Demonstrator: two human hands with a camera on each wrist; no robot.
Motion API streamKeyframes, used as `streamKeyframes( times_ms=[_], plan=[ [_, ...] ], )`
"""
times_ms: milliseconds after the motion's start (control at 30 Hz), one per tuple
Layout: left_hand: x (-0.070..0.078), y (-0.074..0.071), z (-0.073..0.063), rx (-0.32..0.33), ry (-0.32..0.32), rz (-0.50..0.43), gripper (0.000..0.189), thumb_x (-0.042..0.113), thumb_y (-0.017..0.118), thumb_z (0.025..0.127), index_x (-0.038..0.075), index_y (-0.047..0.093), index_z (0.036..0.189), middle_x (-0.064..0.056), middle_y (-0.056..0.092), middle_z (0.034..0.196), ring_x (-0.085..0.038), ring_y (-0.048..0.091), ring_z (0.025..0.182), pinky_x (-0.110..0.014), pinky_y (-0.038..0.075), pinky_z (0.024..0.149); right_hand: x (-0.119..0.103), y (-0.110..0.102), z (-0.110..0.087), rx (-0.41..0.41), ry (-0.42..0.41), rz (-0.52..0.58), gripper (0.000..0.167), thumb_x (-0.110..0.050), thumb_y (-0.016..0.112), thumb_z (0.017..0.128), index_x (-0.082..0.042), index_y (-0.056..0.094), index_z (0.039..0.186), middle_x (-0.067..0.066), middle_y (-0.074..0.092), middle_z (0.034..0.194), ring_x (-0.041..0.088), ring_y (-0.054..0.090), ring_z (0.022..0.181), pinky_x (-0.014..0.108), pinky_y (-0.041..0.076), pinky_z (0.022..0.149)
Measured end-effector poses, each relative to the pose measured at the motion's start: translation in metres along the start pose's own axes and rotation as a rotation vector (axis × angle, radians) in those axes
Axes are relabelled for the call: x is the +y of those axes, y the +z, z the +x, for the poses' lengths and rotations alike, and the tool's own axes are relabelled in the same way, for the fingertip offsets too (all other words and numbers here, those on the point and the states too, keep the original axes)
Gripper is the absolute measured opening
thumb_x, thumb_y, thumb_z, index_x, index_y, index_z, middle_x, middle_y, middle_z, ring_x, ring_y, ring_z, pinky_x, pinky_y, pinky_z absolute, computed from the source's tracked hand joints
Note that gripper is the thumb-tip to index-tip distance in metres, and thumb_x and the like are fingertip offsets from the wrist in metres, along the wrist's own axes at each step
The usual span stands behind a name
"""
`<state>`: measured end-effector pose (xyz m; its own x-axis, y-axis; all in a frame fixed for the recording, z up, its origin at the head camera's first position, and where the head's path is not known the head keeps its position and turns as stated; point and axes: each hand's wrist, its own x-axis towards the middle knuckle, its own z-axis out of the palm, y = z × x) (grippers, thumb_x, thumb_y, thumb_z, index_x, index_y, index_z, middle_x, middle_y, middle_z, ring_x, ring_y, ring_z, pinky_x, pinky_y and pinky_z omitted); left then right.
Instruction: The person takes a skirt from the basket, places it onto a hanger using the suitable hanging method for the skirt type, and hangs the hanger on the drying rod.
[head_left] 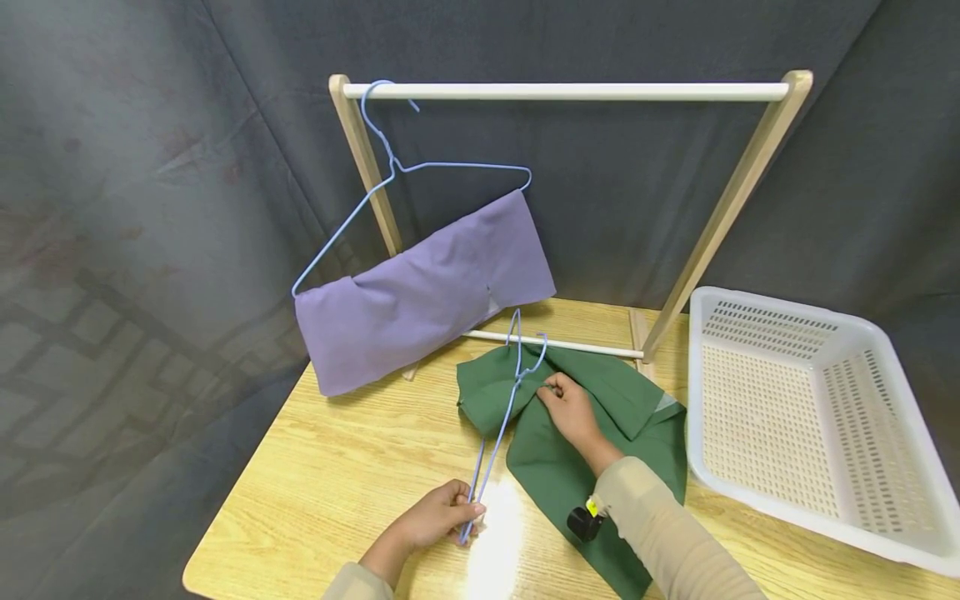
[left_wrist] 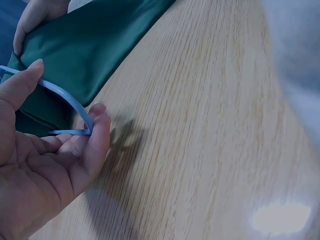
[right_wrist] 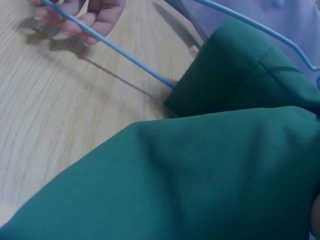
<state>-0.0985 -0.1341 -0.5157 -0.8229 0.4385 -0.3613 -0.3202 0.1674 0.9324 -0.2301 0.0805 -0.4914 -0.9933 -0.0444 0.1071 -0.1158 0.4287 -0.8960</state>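
Observation:
My left hand (head_left: 435, 521) holds one end of a light-blue wire hanger (head_left: 497, 442) just above the table's near side. In the left wrist view, the hanger's bent corner (left_wrist: 82, 112) lies between thumb and fingers. A green garment (head_left: 558, 483) is spread on the table, with part of it passed through the hanger and folded over its bar. My right hand (head_left: 573, 412) pinches the green fabric near the hanger's hook. The right wrist view mostly shows green cloth (right_wrist: 200, 175); the right fingertips are hidden there.
A wooden rack with a white rail (head_left: 585, 92) stands behind. From its left end hangs another blue hanger (head_left: 337, 233) with a folded purple garment (head_left: 427, 292). A white plastic basket (head_left: 697, 392) sits at the right of the wooden table (head_left: 315, 500).

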Motion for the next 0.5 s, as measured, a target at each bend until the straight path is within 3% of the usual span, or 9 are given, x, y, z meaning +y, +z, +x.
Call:
streamKeyframes(
  times_ms=[133, 300, 500],
  plan=[
    [0.000, -0.001, -0.001, 0.005, 0.000, 0.014, 0.038, 0.025, 0.053, 0.086, -0.007, 0.041, 0.101, -0.013, 0.050, 0.083, -0.029, 0.058, 0.079, -0.038, 0.049, 0.064, 0.001, 0.001, 0.001, -0.018, 0.040, 0.034, 0.008, -0.009, 0.058, 0.076, -0.003, 0.060, 0.081, -0.001, 0.045, 0.060, 0.013, 0.042, 0.057, 0.026, 0.036, 0.056],
    [-0.001, -0.003, 0.000, 0.036, -0.003, 0.064, 0.039, 0.029, 0.056, 0.083, -0.005, 0.042, 0.097, -0.008, 0.049, 0.079, -0.024, 0.058, 0.073, -0.035, 0.049, 0.061, 0.003, 0.000, 0.000, -0.070, 0.084, 0.072, 0.011, -0.010, 0.059, 0.077, -0.001, 0.061, 0.085, 0.000, 0.048, 0.064, 0.014, 0.043, 0.060, 0.027, 0.037, 0.059],
    [-0.002, -0.006, 0.002, 0.057, -0.002, 0.118, 0.036, 0.031, 0.058, 0.082, 0.000, 0.042, 0.087, -0.004, 0.048, 0.071, -0.017, 0.054, 0.065, -0.031, 0.048, 0.057, -0.012, -0.006, -0.007, -0.124, 0.105, 0.118, 0.014, -0.003, 0.058, 0.078, 0.005, 0.058, 0.090, 0.002, 0.049, 0.069, 0.011, 0.042, 0.061, 0.028, 0.036, 0.060]
  ],
)
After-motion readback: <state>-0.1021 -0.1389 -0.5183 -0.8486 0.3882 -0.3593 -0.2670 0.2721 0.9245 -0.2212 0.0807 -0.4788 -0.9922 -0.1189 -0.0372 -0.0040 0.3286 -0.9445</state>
